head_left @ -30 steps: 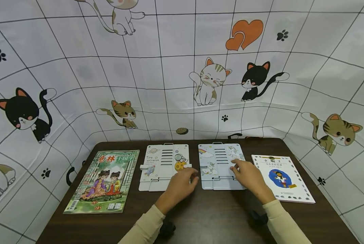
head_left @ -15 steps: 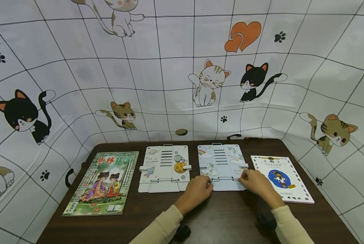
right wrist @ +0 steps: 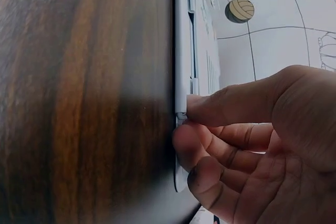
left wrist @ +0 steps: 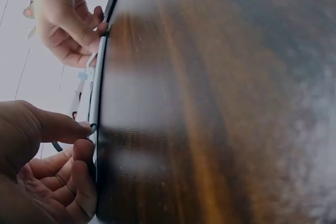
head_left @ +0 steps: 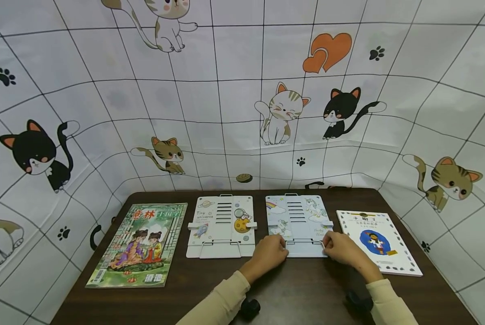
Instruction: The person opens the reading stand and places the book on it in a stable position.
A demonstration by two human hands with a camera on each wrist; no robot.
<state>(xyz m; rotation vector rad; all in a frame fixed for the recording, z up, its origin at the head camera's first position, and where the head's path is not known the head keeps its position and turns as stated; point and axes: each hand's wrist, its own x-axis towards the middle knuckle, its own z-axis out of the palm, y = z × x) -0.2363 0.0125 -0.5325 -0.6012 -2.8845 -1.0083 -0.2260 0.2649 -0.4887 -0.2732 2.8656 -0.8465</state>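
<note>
Head view, left hand (head_left: 269, 251), right hand (head_left: 342, 248), both pinching unicorn-printed board (head_left: 296, 228)

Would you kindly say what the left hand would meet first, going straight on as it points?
Probably the unicorn stand, whose near edge the left hand seems to pinch; depth is unclear.

From the head, the desk (head_left: 299, 293) is viewed forward and down at the longest range, the frame's upper half being taken up by the backdrop (head_left: 234, 58). By the 2 wrist cameras it is seen sideways from close up, at right in the left-wrist frame, at left in the right-wrist frame. The unicorn stand (head_left: 295, 225), left hand (head_left: 268, 251) and right hand (head_left: 344, 249) are shared by all 3.
</note>
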